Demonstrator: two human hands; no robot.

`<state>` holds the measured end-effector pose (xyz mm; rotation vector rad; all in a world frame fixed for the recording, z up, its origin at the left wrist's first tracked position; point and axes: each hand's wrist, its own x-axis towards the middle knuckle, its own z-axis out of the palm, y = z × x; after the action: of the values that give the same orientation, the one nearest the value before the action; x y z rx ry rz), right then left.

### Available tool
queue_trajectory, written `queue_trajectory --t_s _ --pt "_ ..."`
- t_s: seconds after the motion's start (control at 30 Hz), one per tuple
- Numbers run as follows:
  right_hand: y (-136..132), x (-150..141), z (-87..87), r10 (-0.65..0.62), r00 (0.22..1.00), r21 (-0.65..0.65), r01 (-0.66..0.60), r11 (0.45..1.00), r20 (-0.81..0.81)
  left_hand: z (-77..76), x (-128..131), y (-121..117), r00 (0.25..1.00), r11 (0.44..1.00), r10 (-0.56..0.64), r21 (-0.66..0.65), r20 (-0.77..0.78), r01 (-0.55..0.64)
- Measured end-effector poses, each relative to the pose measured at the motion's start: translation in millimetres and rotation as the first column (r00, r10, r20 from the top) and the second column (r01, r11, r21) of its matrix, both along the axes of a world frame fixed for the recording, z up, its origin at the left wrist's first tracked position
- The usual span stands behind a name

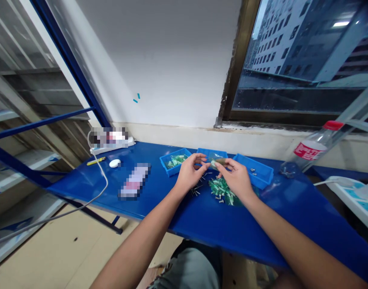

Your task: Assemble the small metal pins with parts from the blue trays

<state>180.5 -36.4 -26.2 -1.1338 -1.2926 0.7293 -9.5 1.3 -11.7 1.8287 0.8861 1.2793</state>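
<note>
Two bare forearms converge toward twelve o'clock. Right hand pinches small clear bag; left hand curls narrow at its nine o'clock, grip unclear. Green packets lie at six o'clock.

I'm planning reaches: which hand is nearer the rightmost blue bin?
Right. The right hand is beside the left end of the rightmost blue bin; the left hand is farther left, near the leftmost bin.
</note>
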Motion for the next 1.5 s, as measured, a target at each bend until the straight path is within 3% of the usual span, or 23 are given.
queue_trajectory --t_s 0.1,0.2,0.3,0.4,0.53,0.7,0.9,1.1,1.17,1.23,1.3,1.37,1.43,1.5 --pt "1 1 -0.9 -0.052 0.998 0.007 0.053 0.999 -0.041 3.0 1 -4 0.994 0.994 -0.076 0.077 -0.076 0.082" --pt "-1 -2 1.6 0.024 0.999 0.016 -0.023 1.000 -0.049 3.3 2 -6 0.981 0.980 -0.178 0.072 -0.079 0.184" --pt "-5 -5 4.6 0.121 0.992 0.011 -0.121 0.993 -0.034 3.6 1 -5 0.989 0.990 -0.123 0.061 -0.087 0.128" --pt "-4 -5 3.3 0.097 0.995 0.016 -0.097 0.995 -0.027 3.6 -2 -2 0.996 0.997 -0.071 -0.014 -0.061 0.070" --pt "0 -2 -1.5 -0.021 1.000 0.070 0.022 0.997 -0.006 0.0 -1 0 0.986 0.979 -0.152 -0.123 0.067 0.160" --pt "1 -1 -1.8 0.104 0.992 0.096 -0.111 0.989 0.071 -4.9 3 0 0.969 0.961 -0.193 -0.168 0.155 0.218" --pt "3 1 -4.3 0.134 0.987 -0.009 -0.136 0.991 -0.084 -5.8 1 3 0.979 0.969 -0.139 -0.185 0.147 0.166" --pt "3 -2 -3.1 0.117 0.985 -0.012 -0.120 0.993 -0.129 -5.5 3 2 0.982 0.974 -0.145 -0.156 0.119 0.163" --pt "2 -3 -2.0 0.080 0.993 0.000 -0.081 0.997 -0.089 -0.4 0 0 0.995 0.993 -0.089 -0.078 0.042 0.092" --pt "0 -4 -0.9 0.058 0.998 0.015 -0.058 0.998 0.014 7.5 -7 -1 0.991 0.993 0.082 0.092 -0.105 -0.072" --pt "-2 -3 0.1 0.041 0.991 0.036 -0.046 0.998 0.126 15.7 -20 -1 0.935 0.926 0.290 0.307 -0.204 -0.220" --pt "-5 -3 1.1 0.031 0.973 0.056 -0.045 0.997 0.230 21.5 -36 3 0.867 0.840 0.436 0.455 -0.241 -0.296" --pt "-7 -3 2.1 0.021 0.936 0.083 -0.054 0.995 0.352 23.0 -49 7 0.781 0.783 0.549 0.509 -0.297 -0.357" --pt "-9 -3 3.1 0.028 0.869 0.117 -0.098 0.988 0.493 20.3 -56 11 0.688 0.766 0.608 0.522 -0.397 -0.375"
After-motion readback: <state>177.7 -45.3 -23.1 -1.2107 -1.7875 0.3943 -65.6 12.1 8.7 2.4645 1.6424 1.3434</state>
